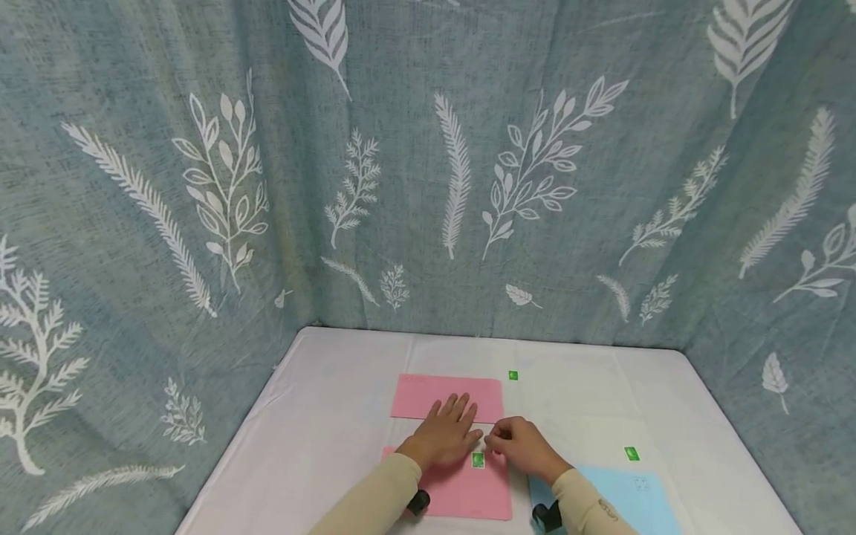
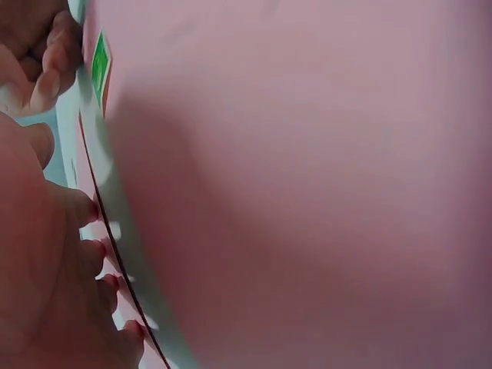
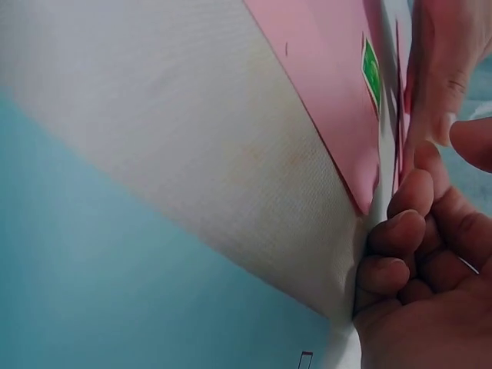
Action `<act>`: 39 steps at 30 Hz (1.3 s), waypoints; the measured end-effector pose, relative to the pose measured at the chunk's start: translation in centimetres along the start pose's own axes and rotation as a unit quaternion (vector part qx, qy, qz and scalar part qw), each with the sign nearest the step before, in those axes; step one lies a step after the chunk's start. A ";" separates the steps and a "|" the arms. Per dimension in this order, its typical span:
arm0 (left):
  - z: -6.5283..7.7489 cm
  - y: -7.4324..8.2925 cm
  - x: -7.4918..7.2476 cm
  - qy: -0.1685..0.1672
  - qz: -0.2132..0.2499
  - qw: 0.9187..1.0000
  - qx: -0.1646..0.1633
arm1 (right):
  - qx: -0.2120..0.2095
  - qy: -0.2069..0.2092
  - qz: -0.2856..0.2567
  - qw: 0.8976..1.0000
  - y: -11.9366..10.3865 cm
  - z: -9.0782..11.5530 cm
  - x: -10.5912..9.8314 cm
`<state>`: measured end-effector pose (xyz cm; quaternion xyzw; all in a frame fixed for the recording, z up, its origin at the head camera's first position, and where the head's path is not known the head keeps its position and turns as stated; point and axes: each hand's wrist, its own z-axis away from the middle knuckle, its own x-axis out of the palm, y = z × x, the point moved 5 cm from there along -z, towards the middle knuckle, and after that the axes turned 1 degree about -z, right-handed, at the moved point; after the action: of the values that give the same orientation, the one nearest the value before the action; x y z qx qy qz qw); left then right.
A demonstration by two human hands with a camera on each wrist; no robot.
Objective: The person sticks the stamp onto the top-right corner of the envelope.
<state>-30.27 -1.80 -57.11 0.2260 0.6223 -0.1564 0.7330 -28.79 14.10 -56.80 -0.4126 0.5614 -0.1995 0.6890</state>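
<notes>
My left hand lies with fingers spread over the upper pink envelope, its palm above the lower pink envelope. A green stamp sits near the lower envelope's upper right corner, just below the left thumb. To the right of that corner is my right hand, fingers curled and thumb close to the index finger. In the right wrist view, the curled fingers reach the edge of the lower envelope; nothing shows between them. The left wrist view shows both hands at its left edge.
A blue envelope with a small printed square lies under and beside the right forearm. One green stamp is on the white tablecloth beyond the upper envelope, another green stamp beyond the blue one. A leaf-patterned curtain surrounds the table.
</notes>
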 end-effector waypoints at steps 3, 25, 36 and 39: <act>0.0 0.2 0.0 -0.001 -0.003 1.000 0.003 | 0.004 0.000 0.000 1.000 0.0 -0.2 -0.1; 0.0 0.2 0.2 0.015 -0.018 1.000 -0.003 | 0.048 0.141 0.007 0.989 2.1 -4.4 -7.5; -0.1 0.3 0.5 0.029 -0.021 0.999 -0.005 | 0.091 0.181 -0.013 0.979 4.8 -7.3 -11.0; -0.1 0.3 0.7 0.026 -0.016 1.000 -0.002 | 0.110 0.179 -0.023 0.977 5.6 -7.6 -10.8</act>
<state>-30.09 -1.45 -57.75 0.2185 0.6452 -0.1609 0.7142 -40.11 22.72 -54.88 -0.3045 0.6404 -0.3464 0.6142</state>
